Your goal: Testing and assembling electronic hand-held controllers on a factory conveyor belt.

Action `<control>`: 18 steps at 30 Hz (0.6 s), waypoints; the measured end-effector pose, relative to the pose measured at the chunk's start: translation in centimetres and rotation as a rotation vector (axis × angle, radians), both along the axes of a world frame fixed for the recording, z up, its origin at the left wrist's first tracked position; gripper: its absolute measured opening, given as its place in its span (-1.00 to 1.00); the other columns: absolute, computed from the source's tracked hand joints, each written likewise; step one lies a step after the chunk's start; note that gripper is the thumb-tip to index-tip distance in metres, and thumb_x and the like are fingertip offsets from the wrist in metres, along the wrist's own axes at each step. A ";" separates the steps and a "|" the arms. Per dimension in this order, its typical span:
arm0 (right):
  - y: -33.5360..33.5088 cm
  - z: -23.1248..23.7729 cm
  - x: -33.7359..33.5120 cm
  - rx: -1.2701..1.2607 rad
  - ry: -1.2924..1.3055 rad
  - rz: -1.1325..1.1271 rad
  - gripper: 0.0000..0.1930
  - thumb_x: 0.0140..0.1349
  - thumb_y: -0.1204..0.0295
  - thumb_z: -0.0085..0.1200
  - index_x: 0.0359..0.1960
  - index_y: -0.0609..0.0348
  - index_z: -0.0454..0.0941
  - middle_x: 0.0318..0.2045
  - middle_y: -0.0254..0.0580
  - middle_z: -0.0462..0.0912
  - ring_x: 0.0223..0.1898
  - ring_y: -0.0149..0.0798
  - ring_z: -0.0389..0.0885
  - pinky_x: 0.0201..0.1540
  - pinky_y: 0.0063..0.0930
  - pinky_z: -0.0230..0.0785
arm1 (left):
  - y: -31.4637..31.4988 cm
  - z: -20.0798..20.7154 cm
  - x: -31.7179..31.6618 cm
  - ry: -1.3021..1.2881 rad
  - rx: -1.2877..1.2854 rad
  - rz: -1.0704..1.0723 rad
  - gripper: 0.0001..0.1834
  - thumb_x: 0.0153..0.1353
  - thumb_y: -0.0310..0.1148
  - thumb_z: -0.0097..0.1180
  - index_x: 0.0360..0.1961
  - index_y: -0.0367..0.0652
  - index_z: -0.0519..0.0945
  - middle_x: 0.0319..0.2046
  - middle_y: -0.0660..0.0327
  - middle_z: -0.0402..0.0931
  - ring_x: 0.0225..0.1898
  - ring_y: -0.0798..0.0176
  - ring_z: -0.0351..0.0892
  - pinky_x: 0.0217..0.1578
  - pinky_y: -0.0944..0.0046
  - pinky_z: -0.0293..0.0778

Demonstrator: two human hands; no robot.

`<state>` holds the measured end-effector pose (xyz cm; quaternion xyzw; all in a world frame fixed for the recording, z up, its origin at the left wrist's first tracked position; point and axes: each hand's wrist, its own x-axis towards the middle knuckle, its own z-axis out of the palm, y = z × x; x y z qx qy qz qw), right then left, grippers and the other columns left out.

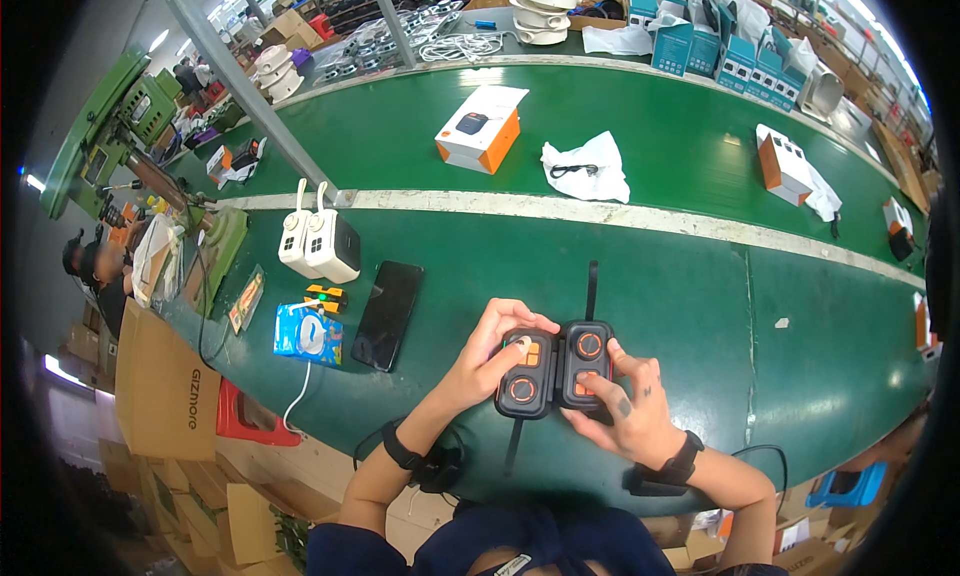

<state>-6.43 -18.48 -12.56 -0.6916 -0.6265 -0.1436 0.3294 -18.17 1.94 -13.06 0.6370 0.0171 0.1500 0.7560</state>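
Two small black box-shaped devices with orange buttons and an orange-ringed round part lie side by side, touching, in front of me. My left hand grips the left device, with its thumb on the orange buttons near the top. Around the right device is my right hand, one finger on its lower orange buttons. A black strap sticks out beyond the right device, and another strap hangs from the near end of the left one. What these devices are I cannot tell.
Left of my hands lie a black phone, a blue box with a white cable, a yellow-black gadget and two white-black devices. Past a pale rail, the green belt carries orange-white boxes and a white bag. A green machine stands left.
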 end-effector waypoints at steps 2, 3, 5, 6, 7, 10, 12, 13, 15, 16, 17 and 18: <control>0.2 -0.5 -0.1 0.016 0.054 0.002 -0.40 -0.16 0.26 0.44 -0.03 0.07 0.47 0.04 0.22 0.39 -0.25 -0.03 0.46 -0.25 -0.31 0.41 | 0.3 0.0 -0.1 0.015 -0.046 -0.019 -0.66 0.26 -0.54 -0.19 0.05 -0.14 0.17 0.04 -0.12 0.37 0.11 0.12 0.39 0.16 0.11 0.29; 0.2 -0.7 -0.1 0.024 0.081 0.005 -0.40 -0.16 0.27 0.44 -0.04 0.10 0.47 0.04 0.22 0.39 -0.28 -0.03 0.47 -0.27 -0.32 0.41 | 0.3 -0.1 -0.1 -0.006 -0.024 -0.035 -0.66 0.26 -0.54 -0.19 0.06 -0.15 0.17 0.05 -0.12 0.36 0.12 0.11 0.38 0.16 0.11 0.29; 0.1 -0.9 0.2 0.058 0.087 0.025 -0.41 -0.17 0.28 0.45 -0.08 0.14 0.46 0.03 0.22 0.40 -0.32 -0.05 0.47 -0.30 -0.33 0.41 | 0.3 -0.2 -0.2 -0.048 0.019 -0.066 -0.65 0.25 -0.54 -0.19 0.06 -0.15 0.17 0.06 -0.12 0.34 0.13 0.11 0.36 0.17 0.10 0.28; 0.2 -1.1 0.1 0.073 0.093 0.032 -0.42 -0.17 0.28 0.45 -0.09 0.15 0.46 0.03 0.22 0.41 -0.35 -0.06 0.47 -0.32 -0.33 0.40 | 0.4 -0.1 -0.3 -0.045 0.019 -0.072 -0.64 0.24 -0.56 -0.18 0.06 -0.18 0.17 0.08 -0.10 0.33 0.13 0.13 0.35 0.18 0.11 0.26; 0.3 -1.0 0.0 0.077 0.087 0.029 -0.42 -0.18 0.28 0.46 -0.10 0.15 0.46 0.02 0.22 0.42 -0.35 -0.07 0.47 -0.32 -0.33 0.40 | 0.6 0.0 -0.4 -0.043 0.018 -0.079 -0.63 0.23 -0.58 -0.18 0.07 -0.21 0.18 0.09 -0.07 0.33 0.14 0.16 0.34 0.20 0.13 0.23; 0.4 -0.7 0.1 0.076 0.068 0.029 -0.42 -0.18 0.28 0.46 -0.11 0.15 0.46 0.02 0.20 0.43 -0.36 -0.08 0.46 -0.34 -0.34 0.40 | 0.8 -0.1 -0.5 -0.057 0.024 -0.089 -0.61 0.21 -0.60 -0.18 0.08 -0.23 0.19 0.10 -0.03 0.32 0.15 0.18 0.33 0.21 0.14 0.21; 0.3 -0.6 0.1 0.065 0.050 0.029 -0.41 -0.18 0.28 0.46 -0.10 0.15 0.45 0.02 0.19 0.43 -0.37 -0.09 0.46 -0.34 -0.34 0.39 | 0.8 -0.3 -0.5 -0.066 0.025 -0.088 -0.60 0.20 -0.61 -0.18 0.08 -0.23 0.18 0.09 -0.03 0.33 0.15 0.18 0.33 0.21 0.14 0.20; 0.2 -0.5 0.1 0.061 0.049 0.028 -0.41 -0.18 0.28 0.46 -0.10 0.15 0.45 0.02 0.19 0.43 -0.37 -0.09 0.46 -0.35 -0.34 0.39 | 0.7 -0.3 -0.5 -0.068 0.022 -0.085 -0.60 0.20 -0.61 -0.17 0.08 -0.23 0.18 0.09 -0.03 0.33 0.15 0.18 0.33 0.21 0.14 0.20; 0.3 -0.5 0.1 0.054 0.045 0.026 -0.41 -0.18 0.28 0.46 -0.10 0.15 0.45 0.03 0.18 0.43 -0.37 -0.09 0.45 -0.35 -0.34 0.39 | 0.7 -0.4 -0.4 -0.060 0.028 -0.071 -0.60 0.20 -0.59 -0.16 0.08 -0.21 0.17 0.08 -0.04 0.34 0.13 0.17 0.34 0.19 0.14 0.23; 0.4 -0.5 0.0 0.054 0.051 0.024 -0.40 -0.18 0.28 0.46 -0.09 0.15 0.43 0.03 0.18 0.43 -0.37 -0.09 0.45 -0.35 -0.34 0.39 | 0.7 -0.4 -0.4 -0.050 0.038 -0.060 -0.59 0.20 -0.57 -0.14 0.08 -0.18 0.17 0.07 -0.06 0.34 0.12 0.16 0.35 0.18 0.13 0.25; 0.4 -0.5 0.0 0.054 0.057 0.023 -0.39 -0.18 0.28 0.46 -0.08 0.15 0.42 0.03 0.19 0.43 -0.37 -0.10 0.45 -0.35 -0.34 0.39 | 0.7 -0.4 -0.4 -0.040 0.047 -0.048 -0.59 0.21 -0.55 -0.12 0.08 -0.16 0.16 0.06 -0.07 0.34 0.12 0.15 0.36 0.16 0.12 0.27; 0.4 -0.7 0.0 0.052 0.063 0.021 -0.39 -0.17 0.28 0.46 -0.07 0.15 0.41 0.03 0.19 0.43 -0.37 -0.10 0.45 -0.35 -0.33 0.39 | 0.4 -0.2 -0.3 -0.011 0.061 -0.030 -0.58 0.20 -0.55 -0.11 0.08 -0.16 0.16 0.05 -0.06 0.35 0.11 0.16 0.36 0.15 0.13 0.27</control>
